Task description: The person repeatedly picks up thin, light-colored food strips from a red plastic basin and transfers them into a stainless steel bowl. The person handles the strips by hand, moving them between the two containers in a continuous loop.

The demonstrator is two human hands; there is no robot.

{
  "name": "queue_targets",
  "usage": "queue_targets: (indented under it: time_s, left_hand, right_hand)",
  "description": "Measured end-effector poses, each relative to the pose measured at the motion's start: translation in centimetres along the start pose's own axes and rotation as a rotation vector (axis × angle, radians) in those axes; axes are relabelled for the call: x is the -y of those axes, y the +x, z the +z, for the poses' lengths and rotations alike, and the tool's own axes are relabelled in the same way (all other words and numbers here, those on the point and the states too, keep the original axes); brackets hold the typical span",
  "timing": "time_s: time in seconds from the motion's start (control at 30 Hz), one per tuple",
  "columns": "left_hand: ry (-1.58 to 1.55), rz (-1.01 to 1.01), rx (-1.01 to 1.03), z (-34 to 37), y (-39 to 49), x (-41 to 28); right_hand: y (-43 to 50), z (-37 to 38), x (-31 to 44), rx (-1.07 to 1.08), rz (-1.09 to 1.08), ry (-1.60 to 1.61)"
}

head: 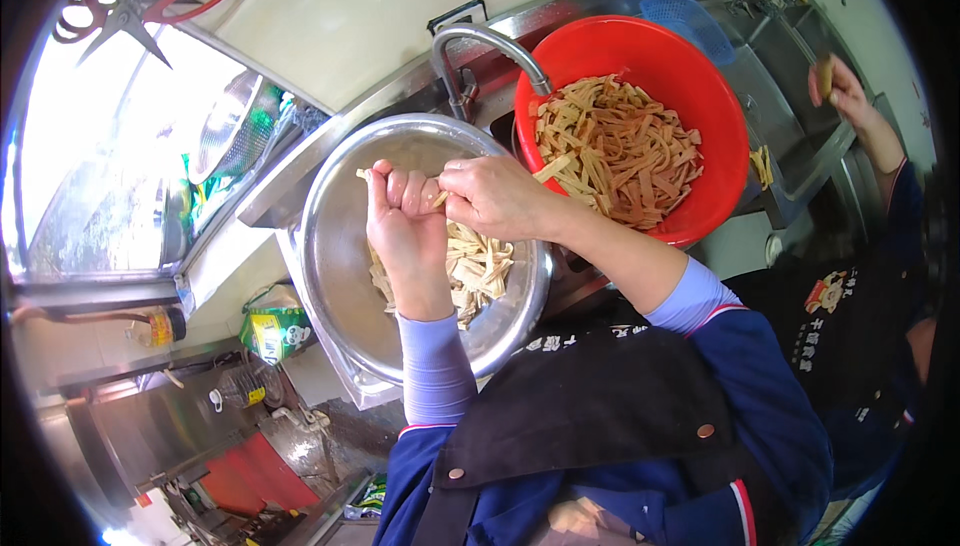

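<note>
Over a large steel basin (341, 261), my left hand (406, 216) is closed around a pale strip that looks like soaked bean curd stick. One end of this strip (363, 173) pokes out past my thumb. My right hand (499, 197) touches the left and pinches the strip (441, 199) where it leaves my left fist. Cut pale strips (480, 265) lie in the basin beneath, partly hidden by my hands and left forearm. To the right, a red plastic tub (716, 126) holds a heap of yellowish-brown strips (615, 148), with its near-left rim behind my right wrist.
A curved faucet (487, 32) reaches over the tub's left rim. A co-worker's hand (844, 92) holds a handled tool over the sink (780, 81) at the right. Near it sits a blue plastic basket (686, 25). Red-handled scissors (142, 10) hang at upper left.
</note>
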State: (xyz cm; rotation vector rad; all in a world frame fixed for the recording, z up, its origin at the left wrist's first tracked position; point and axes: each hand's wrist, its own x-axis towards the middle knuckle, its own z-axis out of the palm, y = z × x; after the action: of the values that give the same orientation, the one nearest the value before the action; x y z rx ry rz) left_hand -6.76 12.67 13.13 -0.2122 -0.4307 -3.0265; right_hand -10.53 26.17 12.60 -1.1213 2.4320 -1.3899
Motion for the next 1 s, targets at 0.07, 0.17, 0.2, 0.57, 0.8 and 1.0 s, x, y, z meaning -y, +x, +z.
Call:
queue_targets:
  time_s: [0.07, 0.17, 0.2, 0.57, 0.8, 1.0]
  left_hand:
    - [-0.248, -0.055, -0.164, -0.7, -0.8, -1.5]
    - [-0.367, -0.057, -0.216, -0.8, -2.2, -3.8]
    - [-0.279, -0.038, -0.222, -0.7, -2.8, -4.1]
    - [0.003, -0.048, -0.658, -4.6, -5.6, -2.7]
    - [0.51, 0.123, -0.648, -5.8, -6.2, -2.5]
    - [0.589, 0.153, -0.597, -4.3, -5.7, -0.9]
  right_hand:
    - [0.3, 0.4, 0.1, -0.08, 0.003, 0.256]
    - [1.1, 0.0, -0.1, -0.137, 0.33, 0.545]
    - [1.4, -0.1, 0.0, -0.092, 0.286, 0.563]
    - [-0.7, 2.1, 0.7, 0.235, -0.102, 0.347]
    - [-1.0, 3.5, -0.2, 0.105, 0.031, 0.104]
    - [0.0, 5.6, 0.2, 0.103, 0.099, -0.08]
